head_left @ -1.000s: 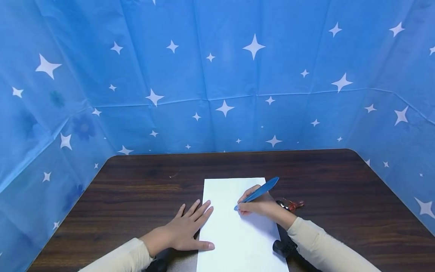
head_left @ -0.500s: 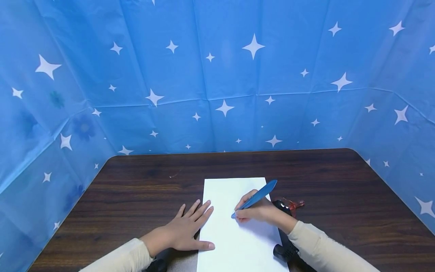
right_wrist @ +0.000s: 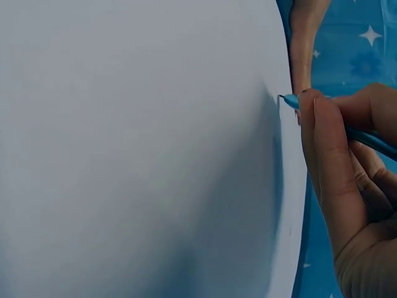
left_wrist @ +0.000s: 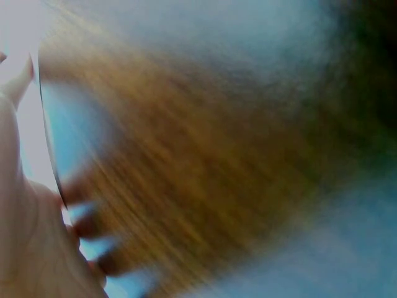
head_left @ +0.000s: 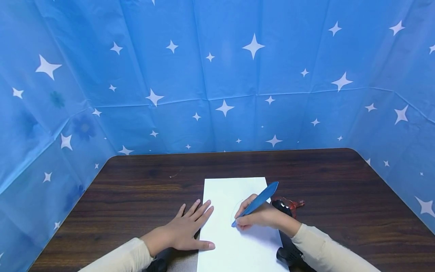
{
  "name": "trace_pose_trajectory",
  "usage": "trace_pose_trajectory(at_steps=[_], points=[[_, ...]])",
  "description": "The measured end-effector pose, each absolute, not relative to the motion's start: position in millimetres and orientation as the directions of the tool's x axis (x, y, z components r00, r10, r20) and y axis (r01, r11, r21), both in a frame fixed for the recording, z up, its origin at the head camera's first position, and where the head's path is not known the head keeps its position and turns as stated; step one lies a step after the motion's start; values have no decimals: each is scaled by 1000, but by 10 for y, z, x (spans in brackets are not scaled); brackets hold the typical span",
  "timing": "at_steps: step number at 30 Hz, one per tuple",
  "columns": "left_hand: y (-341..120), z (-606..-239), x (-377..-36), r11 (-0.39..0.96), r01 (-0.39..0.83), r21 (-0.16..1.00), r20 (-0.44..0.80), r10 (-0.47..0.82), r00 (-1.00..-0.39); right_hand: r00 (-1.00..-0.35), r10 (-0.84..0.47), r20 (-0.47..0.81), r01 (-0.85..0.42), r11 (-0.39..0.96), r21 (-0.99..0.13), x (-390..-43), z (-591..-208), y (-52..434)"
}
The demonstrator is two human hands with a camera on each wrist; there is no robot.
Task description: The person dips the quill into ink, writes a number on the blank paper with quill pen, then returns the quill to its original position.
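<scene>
A sheet of white paper (head_left: 221,189) lies on the dark wooden table, long side toward me. My right hand (head_left: 253,217) pinches a blue pen (head_left: 263,197) with a broad, feather-shaped top; its tip is at the paper. The right wrist view shows the pen (right_wrist: 290,100) between thumb and fingers. A thin curved line (head_left: 232,213) runs up the sheet from the tip, partly hidden behind the hand. My left hand (head_left: 187,229) rests with spread fingers across the paper's left edge, thumb on the sheet. In the left wrist view, that hand (left_wrist: 31,236) shows at the left border.
Just beyond my right wrist lies a shiny thing with a dark rounded part (head_left: 281,206) and a translucent red part (head_left: 299,204). Black cameras are strapped under both wrists. A blue curtain (head_left: 190,75) with white stars hangs behind and beside the table (head_left: 142,181).
My right hand has moved toward me with the pen, its tip going down and slightly left. A thin curved line now shows on the paper. The left hand has stayed put.
</scene>
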State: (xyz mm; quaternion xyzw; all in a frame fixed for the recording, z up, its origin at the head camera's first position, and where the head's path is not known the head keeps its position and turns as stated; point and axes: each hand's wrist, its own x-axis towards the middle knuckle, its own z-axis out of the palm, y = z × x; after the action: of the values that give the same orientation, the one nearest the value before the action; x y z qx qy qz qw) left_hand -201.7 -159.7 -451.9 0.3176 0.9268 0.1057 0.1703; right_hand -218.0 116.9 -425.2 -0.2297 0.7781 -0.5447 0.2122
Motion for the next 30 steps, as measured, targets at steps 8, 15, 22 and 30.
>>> trace_pose_trajectory(at_steps=[8, 15, 22, 30], points=[[-1566, -4400, -1985, 780, 546, 305, -267, 620, -738, -778, -621, -89, -137, 307, -942, -2143, -4220, 1211], [-1549, -4354, -1966, 781, 542, 310, -281, 620, -733, -759, -644, -96, -153, 319, -935, -2127, -4213, 1259], [-1551, -4350, -1966, 784, 540, 305, -279, 616, -737, -741, -661, -115, -144, 324, -935, -2117, -4200, 1342], [-1559, -4392, -1967, 771, 555, 314, -262, 632, -730, -751, -646, -135, -141, 357, -923, -2101, -4158, 1451]])
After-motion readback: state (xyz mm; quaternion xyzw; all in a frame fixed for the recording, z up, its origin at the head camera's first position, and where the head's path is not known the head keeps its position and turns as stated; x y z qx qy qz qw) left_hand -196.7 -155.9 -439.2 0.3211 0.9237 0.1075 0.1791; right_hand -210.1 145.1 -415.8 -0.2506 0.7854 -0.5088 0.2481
